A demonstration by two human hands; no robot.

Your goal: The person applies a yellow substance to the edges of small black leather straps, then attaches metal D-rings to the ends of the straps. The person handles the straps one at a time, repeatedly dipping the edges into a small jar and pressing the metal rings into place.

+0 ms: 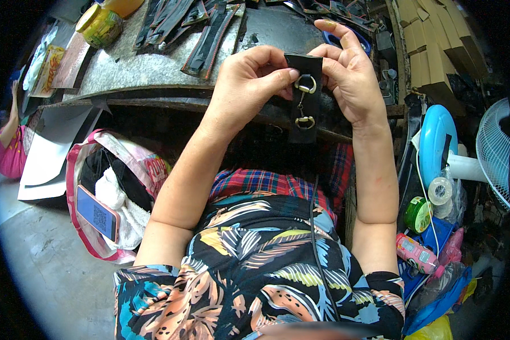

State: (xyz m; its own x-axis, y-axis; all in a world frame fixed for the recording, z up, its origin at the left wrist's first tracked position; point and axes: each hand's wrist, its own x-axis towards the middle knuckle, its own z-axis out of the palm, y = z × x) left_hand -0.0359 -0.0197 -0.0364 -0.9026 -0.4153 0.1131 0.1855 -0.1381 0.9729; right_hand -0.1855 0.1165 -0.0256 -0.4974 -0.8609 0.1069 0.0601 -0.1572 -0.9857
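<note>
A short black leather-like strip [304, 136] hangs upright in front of me, just over the near edge of the worktable [153, 68]. Fixed along its face is a pale metal bit-shaped ornament [306, 85], two rings joined by a small chain link. My left hand [243, 85] pinches the strip's upper left edge, its thumb beside the upper ring. On the opposite side my right hand [348, 82] grips the upper right edge between thumb and bent fingers, with its index finger raised. The strip partly hides the fingertips behind it.
Several black strips with orange edges [209, 42] lie on the table, near a yellow-lidded jar [99, 27]. At left, a bag [76, 170] holds a phone [98, 212]. A fan [496, 153], a pink bottle [419, 254] and cardboard boxes [436, 56] crowd the right.
</note>
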